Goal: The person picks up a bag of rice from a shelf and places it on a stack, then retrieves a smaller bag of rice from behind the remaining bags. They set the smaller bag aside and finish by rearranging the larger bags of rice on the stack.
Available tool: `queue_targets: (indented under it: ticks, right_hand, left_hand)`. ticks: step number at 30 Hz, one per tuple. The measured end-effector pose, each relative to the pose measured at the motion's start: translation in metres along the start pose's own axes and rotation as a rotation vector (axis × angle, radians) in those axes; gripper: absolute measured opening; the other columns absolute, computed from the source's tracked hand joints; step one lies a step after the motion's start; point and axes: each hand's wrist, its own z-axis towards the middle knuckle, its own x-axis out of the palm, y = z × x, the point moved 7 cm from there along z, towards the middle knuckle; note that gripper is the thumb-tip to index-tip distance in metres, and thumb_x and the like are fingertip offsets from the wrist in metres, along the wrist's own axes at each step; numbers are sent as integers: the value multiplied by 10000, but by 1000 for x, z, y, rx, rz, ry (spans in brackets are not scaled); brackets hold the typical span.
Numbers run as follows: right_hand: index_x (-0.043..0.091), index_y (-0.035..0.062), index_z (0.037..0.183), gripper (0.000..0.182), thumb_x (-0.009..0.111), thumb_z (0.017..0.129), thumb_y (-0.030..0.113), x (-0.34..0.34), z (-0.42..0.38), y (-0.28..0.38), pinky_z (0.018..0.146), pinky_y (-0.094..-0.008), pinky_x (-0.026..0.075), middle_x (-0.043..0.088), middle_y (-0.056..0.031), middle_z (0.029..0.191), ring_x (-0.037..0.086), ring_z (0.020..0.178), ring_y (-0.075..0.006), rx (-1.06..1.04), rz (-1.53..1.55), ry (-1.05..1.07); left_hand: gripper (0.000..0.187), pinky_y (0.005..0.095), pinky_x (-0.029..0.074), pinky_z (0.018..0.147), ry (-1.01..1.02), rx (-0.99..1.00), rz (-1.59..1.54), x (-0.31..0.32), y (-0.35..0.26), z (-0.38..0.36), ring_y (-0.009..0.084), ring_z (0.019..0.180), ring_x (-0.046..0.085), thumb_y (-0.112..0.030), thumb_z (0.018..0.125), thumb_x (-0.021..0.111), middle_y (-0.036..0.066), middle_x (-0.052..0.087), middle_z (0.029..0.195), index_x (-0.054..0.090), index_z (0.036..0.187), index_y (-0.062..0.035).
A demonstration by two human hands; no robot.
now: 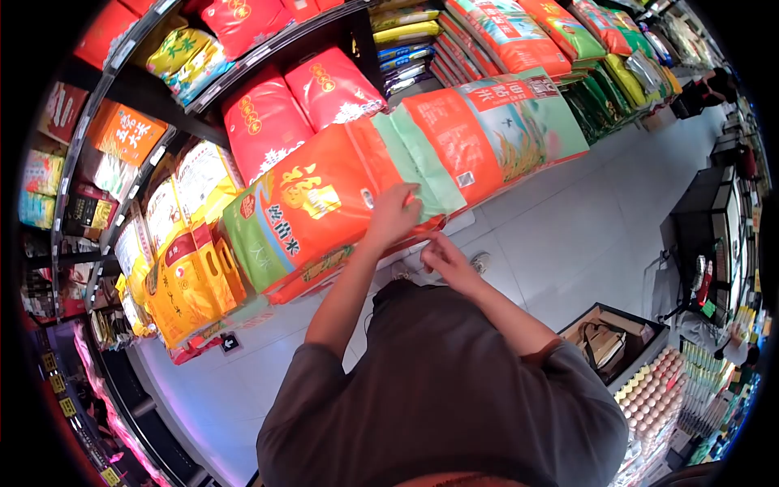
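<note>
My left hand rests on the top edge of an orange and green rice bag, close to where it meets a second orange and pale green bag. Its fingers point toward the pale green strip, and whether they pinch the bag is unclear. Near the front edge of the stack, my right hand is curled in front of the bags, with its fingers bent. Anything between those fingers is too small to make out.
Red rice bags stand on the shelf behind. Yellow bags are at the left. Below right are a black-edged box and trays of eggs. Grey floor tiles lie beyond the stack.
</note>
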Motion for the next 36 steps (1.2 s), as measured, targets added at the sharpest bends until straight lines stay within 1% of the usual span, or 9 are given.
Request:
queue_targets:
  ticks: [3,4,8,11,16,20,28,31,36]
  right_hand:
    - [382,86,1486,500,532,1017,172,-46,-15,25,976,-311,450,496,-75,1286,510,1199,-161,-165,-6,-146]
    - [326,94,1539,562,498,1024,240,-51,-20,42,1115,-360,346,344,-90,1497,351,1400,-215,-141,-105,-73]
    - [384,116,1524,536,409,1042,347,-36,-24,58,1184,-400,232,298,-106,1577,285,1458,-254,-2,-115,236]
    - [389,122,1524,564,361,1055,433,7,-12,42,1173,-402,256,284,-102,1587,272,1461,-253,-28,-132,661]
    - [340,135,1547,627,295,1057,523,84,-6,33,1165,-401,277,275,-120,1592,251,1470,-243,264,-108,898]
    - [305,132,1559,626,275,1067,518,87,-2,0,1181,-399,257,299,-140,1580,255,1472,-245,354,-120,909]
    - [353,22,1515,569,334,1072,379,0,-30,29,1198,-382,200,358,-122,1560,308,1451,-265,-53,-153,682]
    - [345,16,1518,580,335,1068,382,-48,-60,40,1197,-385,192,361,-124,1559,308,1451,-270,-91,-146,465]
    - [266,13,1545,717,385,1025,493,-118,-118,52,1193,-408,210,318,-128,1582,280,1465,-270,-72,68,268]
  left_hand:
    - [527,344,360,1096,264,-189,-1084,51,-47,-26,236,1316,464,-343,991,562,114,525,1392,485,1403,-23]
    - [549,341,367,1086,317,-104,-1056,61,-59,-37,221,1329,447,-349,1007,537,100,488,1427,432,1440,-29]
    - [594,350,385,1068,316,-58,-1015,73,-83,-87,213,1368,406,-379,1033,489,88,387,1507,354,1500,-38]
    - [688,375,398,1057,219,-306,-1421,81,-66,-127,234,1391,384,-473,1010,497,98,349,1533,325,1528,-54]
    - [938,422,390,1095,-99,-318,-1580,50,-39,-185,284,1447,328,-659,938,486,130,288,1582,151,1579,-61]
    - [941,442,345,1136,-313,-379,-1470,42,-31,-204,299,1449,328,-625,958,481,155,270,1586,80,1580,-45]
    - [680,360,292,1163,410,-163,-919,58,-66,-145,239,1418,363,-449,1011,528,137,382,1536,368,1493,3]
    - [660,368,286,1167,782,-212,-872,93,-84,-119,241,1408,377,-397,1009,560,128,414,1520,355,1501,-8]
    - [639,371,288,1168,1031,8,-669,149,-154,-64,236,1414,366,-345,1014,568,145,411,1521,341,1507,-7]
